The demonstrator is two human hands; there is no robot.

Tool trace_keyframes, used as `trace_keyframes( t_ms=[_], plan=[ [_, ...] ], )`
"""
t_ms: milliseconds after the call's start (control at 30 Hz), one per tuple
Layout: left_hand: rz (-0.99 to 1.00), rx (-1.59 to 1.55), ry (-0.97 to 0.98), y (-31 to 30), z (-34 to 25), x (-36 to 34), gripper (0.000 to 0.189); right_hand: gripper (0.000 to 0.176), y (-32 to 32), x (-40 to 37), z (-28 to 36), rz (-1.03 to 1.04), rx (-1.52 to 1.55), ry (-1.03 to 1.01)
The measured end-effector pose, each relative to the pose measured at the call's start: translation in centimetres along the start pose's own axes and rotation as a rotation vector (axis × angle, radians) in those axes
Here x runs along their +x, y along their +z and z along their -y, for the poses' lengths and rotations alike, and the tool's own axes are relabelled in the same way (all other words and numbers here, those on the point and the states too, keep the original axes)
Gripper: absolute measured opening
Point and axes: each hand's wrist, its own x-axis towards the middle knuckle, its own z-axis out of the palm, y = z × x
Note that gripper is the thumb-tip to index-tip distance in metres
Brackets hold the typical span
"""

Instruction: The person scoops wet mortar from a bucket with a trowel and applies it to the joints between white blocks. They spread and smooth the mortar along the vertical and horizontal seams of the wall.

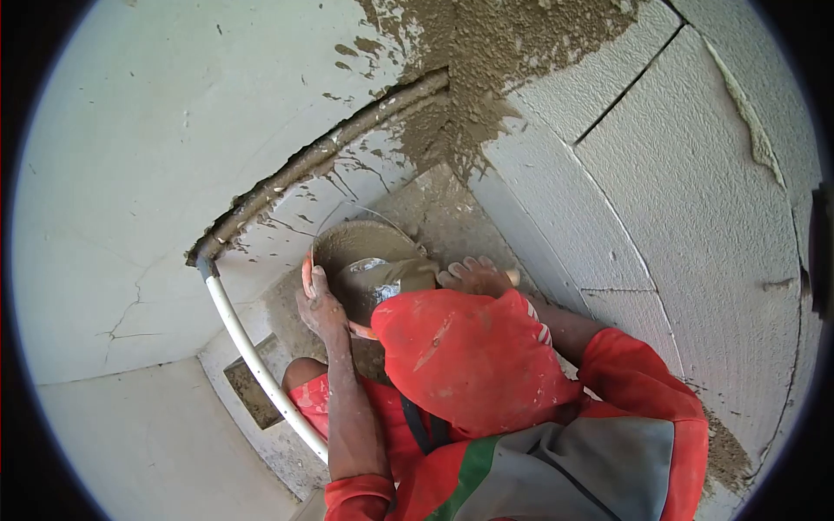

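Neither my left hand nor my right hand shows in the head view. Below me a person in a red head covering [473, 360] bends over an orange bucket [308, 273] holding grey-brown wet mortar [347, 247]. That person's left hand [321, 304] grips the bucket's left rim. The person's right hand [473, 276] is at the right side, by a light-coloured handle end [514, 277]; the rest of that tool is mostly hidden. A mortar-coated, partly shiny surface [387, 280] lies over the bucket's mouth.
A mortar-smeared groove [321, 156] runs diagonally along the pale wall [174, 113]. From its lower end a white pipe [252, 360] curves down. Wet mortar [486, 69] covers the upper corner. Pale blocks [686, 165] form the right wall. A rectangular recess [252, 391] lies low at left.
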Motion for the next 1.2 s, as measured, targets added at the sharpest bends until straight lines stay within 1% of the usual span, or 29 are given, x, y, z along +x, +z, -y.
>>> trace_keyframes(
  t_ms=[33, 133, 200, 233, 300, 333, 400, 433, 500, 533, 600, 633, 700, 733, 767, 833, 933, 1067, 1133, 1200],
  plan=[
    [-0.007, -0.019, -0.026, 0.0, 0.3, 0.2, 0.050, 0.026, -1.4, 0.0, 0.7, 0.007, -0.116, -0.085],
    [-0.030, -0.063, -0.115, -0.2, 1.7, 0.5, 0.051, 0.024, 1.5, 0.3, -1.4, -0.219, 0.221, -0.099],
    [-0.029, -0.070, -0.157, -0.5, 1.9, 1.0, 0.050, 0.025, 2.4, 0.3, -2.2, -0.189, 0.632, 0.361],
    [-0.044, -0.077, -0.111, -0.5, 2.0, 1.0, 0.049, 0.026, 2.7, 0.2, -2.6, -0.162, 0.833, 0.596],
    [-0.066, -0.086, -0.016, -0.3, 1.9, 0.9, 0.048, 0.029, 3.9, 0.7, -4.8, 0.017, 1.142, 0.721],
    [-0.043, -0.064, -0.047, -0.3, 1.8, 1.0, 0.047, 0.031, 4.3, 1.7, -6.0, 0.108, 1.294, 0.778],
    [0.008, -0.011, -0.113, -0.8, 1.7, 1.1, 0.046, 0.033, 5.3, 3.4, -7.9, 0.225, 1.457, 0.761],
    [0.001, -0.071, -0.061, -0.6, 2.2, 1.2, 0.045, 0.033, 5.7, 4.3, -8.9, 0.280, 1.536, 0.750],
    [-0.003, -0.189, 0.046, -0.1, 2.9, 1.4, 0.045, 0.031, 6.1, 5.7, -11.2, 0.317, 1.431, 0.722],
    [0.004, -0.218, 0.035, 0.0, 2.9, 1.4, 0.045, 0.030, 6.2, 5.9, -11.8, 0.330, 1.380, 0.708],
    [0.014, -0.276, 0.003, 0.0, 2.5, 1.1, 0.045, 0.030, 5.7, 4.5, -12.1, 0.170, 1.495, 0.719],
    [0.011, -0.237, -0.007, 0.0, 2.0, 0.9, 0.046, 0.029, 5.4, 3.9, -12.0, 0.089, 1.546, 0.722],
    [-0.005, -0.158, -0.025, -0.3, 1.2, 0.6, 0.047, 0.032, 6.5, 2.9, -10.8, -0.105, 1.645, 0.831],
    [-0.012, -0.174, -0.014, -0.1, 1.6, 0.9, 0.047, 0.033, 6.7, 2.8, -10.3, -0.213, 1.692, 0.879],
    [-0.019, -0.189, -0.006, 0.1, 2.5, 1.3, 0.047, 0.033, 6.8, 2.8, -10.0, -0.200, 1.674, 0.864],
    [-0.023, -0.198, 0.000, -0.2, 3.0, 1.4, 0.049, 0.032, 4.6, 3.1, -7.8, -0.169, 1.640, 0.839],
    [-0.027, -0.146, -0.003, -0.4, 2.6, 1.2, 0.051, 0.032, 3.8, 5.4, -8.7, 0.020, 1.504, 0.681],
    [-0.074, -0.072, -0.013, -0.2, 1.6, 0.8, 0.052, 0.030, 4.2, 6.5, -11.0, -0.035, 1.517, 0.747],
    [-0.077, -0.101, -0.039, -0.3, 2.2, 0.9, 0.052, 0.031, 4.5, 5.6, -10.2, -0.087, 1.563, 0.745],
    [-0.045, -0.125, -0.051, -0.6, 3.0, 1.4, 0.052, 0.031, 5.3, 5.7, -8.0, -0.173, 1.596, 0.800]
  ],
)
